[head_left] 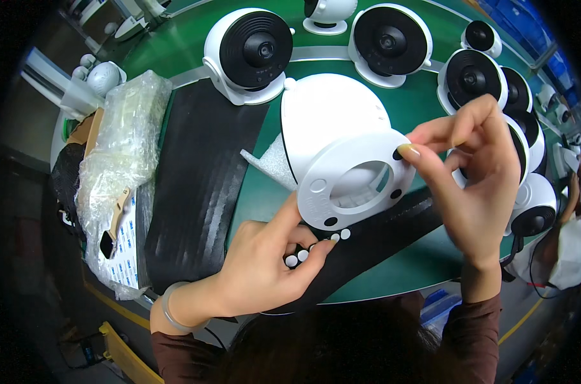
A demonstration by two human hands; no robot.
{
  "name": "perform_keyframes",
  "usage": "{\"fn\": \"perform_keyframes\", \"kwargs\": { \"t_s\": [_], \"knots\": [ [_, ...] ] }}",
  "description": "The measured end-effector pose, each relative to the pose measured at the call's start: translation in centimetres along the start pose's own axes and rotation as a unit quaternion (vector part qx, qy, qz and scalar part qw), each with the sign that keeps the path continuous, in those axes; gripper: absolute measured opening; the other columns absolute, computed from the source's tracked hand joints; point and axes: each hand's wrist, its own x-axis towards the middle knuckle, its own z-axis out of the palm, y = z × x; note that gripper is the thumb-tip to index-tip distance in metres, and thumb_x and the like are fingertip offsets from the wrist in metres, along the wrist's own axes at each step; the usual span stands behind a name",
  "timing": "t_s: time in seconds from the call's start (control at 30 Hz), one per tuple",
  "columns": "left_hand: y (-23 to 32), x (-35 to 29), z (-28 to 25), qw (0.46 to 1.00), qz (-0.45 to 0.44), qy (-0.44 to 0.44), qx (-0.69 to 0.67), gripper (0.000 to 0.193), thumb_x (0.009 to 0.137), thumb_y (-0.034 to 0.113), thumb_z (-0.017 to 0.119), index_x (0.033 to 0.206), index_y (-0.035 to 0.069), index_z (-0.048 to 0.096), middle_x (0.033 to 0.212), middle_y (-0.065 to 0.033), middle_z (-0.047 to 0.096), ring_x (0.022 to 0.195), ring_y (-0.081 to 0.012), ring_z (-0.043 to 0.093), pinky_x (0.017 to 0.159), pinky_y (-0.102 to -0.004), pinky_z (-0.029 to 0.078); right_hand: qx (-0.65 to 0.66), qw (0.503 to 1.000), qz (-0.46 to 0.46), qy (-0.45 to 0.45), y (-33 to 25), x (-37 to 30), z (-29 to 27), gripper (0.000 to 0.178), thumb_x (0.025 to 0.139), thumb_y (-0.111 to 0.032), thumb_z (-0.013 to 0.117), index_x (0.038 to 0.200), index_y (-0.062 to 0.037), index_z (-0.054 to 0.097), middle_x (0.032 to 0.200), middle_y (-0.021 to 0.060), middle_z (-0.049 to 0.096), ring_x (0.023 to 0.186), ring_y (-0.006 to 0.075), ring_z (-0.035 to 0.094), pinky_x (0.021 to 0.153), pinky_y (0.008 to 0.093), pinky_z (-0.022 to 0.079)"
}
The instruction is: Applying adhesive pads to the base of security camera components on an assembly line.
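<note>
A white ring-shaped base [313, 201] of a round white device [332, 105] faces me, tilted, with a large hole in its middle. Black round pads [330, 221] sit in some of its recesses; the recess at its upper left shows white. My right hand [476, 163] pinches the ring's upper right edge, thumb on a black pad there. With my left hand [265, 262], I hold several small round pads [302, 255], white on top, between the fingers and thumb. The left index finger touches the ring's lower left edge. The device's front is hidden.
Black matting [197, 160] covers part of the green table [329, 61]. Similar white devices with black fronts [255, 48] stand behind and to the right. A clear plastic-wrapped bundle [127, 121] lies at left, with a watch [114, 227] and a printed white sheet [125, 262]. White foam [271, 166] lies beside the device.
</note>
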Motion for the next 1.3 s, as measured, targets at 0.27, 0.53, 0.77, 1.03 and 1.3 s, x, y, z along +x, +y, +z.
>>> {"fn": "perform_keyframes", "kwargs": {
  "t_s": [0.27, 0.53, 0.77, 1.03, 1.3],
  "knots": [
    [0.5, 0.3, -0.9, 0.995, 0.000, -0.100, -0.004, 0.021, 0.075, 0.009, 0.059, 0.094, 0.001, 0.058, 0.060, -0.0077, 0.061, 0.045, -0.0190, 0.056, 0.042, -0.0233, 0.039, -0.012, 0.993, -0.108, 0.044, 0.1, -0.8, -1.6, 0.021, 0.082, -0.003, 0.050, 0.101, 0.0034, 0.049, 0.083, 0.0128, 0.061, 0.072, 0.0120, 0.057, 0.055, 0.0197, 0.042],
    [0.6, 0.1, -1.1, 0.990, 0.024, -0.091, -0.109, 0.011, 0.074, 0.005, 0.061, 0.084, 0.003, 0.063, 0.056, -0.0029, 0.056, 0.040, -0.0059, 0.043, 0.038, -0.0204, 0.029, -0.033, 0.980, -0.078, -0.182, -0.3, -4.4, -0.1, 0.021, 0.064, -0.007, 0.068, 0.083, -0.0037, 0.062, 0.076, 0.0079, 0.060, 0.071, 0.0225, 0.058, 0.066, 0.0300, 0.045],
    [0.1, 0.0, -0.2, 0.988, 0.127, -0.083, 0.042, 0.013, 0.070, 0.010, 0.065, 0.081, 0.002, 0.062, 0.056, -0.0105, 0.056, 0.048, -0.0214, 0.057, 0.044, -0.0265, 0.042, 0.035, 0.979, -0.045, -0.194, -0.4, -4.5, 0.4, 0.017, 0.065, -0.002, 0.066, 0.081, -0.0037, 0.062, 0.073, 0.0074, 0.060, 0.062, 0.0235, 0.056, 0.058, 0.0287, 0.043],
    [0.3, 0.0, -0.7, 0.988, 0.004, -0.108, -0.110, 0.007, 0.074, 0.009, 0.058, 0.073, 0.002, 0.059, 0.048, -0.0062, 0.046, 0.037, -0.0132, 0.037, 0.038, -0.0242, 0.028, -0.024, 0.977, -0.166, -0.133, -0.3, -4.4, 1.0, 0.018, 0.063, -0.002, 0.067, 0.081, -0.0018, 0.061, 0.076, 0.0082, 0.062, 0.069, 0.0208, 0.060, 0.065, 0.0292, 0.047],
    [0.5, 0.0, -0.5, 0.988, 0.013, -0.103, -0.110, 0.007, 0.074, 0.009, 0.057, 0.073, 0.002, 0.058, 0.049, -0.0080, 0.046, 0.038, -0.0152, 0.038, 0.038, -0.0254, 0.029, -0.004, 0.973, -0.154, -0.171, -0.1, -3.8, 0.8, 0.014, 0.064, -0.004, 0.066, 0.077, -0.0030, 0.059, 0.068, 0.0080, 0.059, 0.060, 0.0228, 0.059, 0.057, 0.0299, 0.047]
  ]
}}
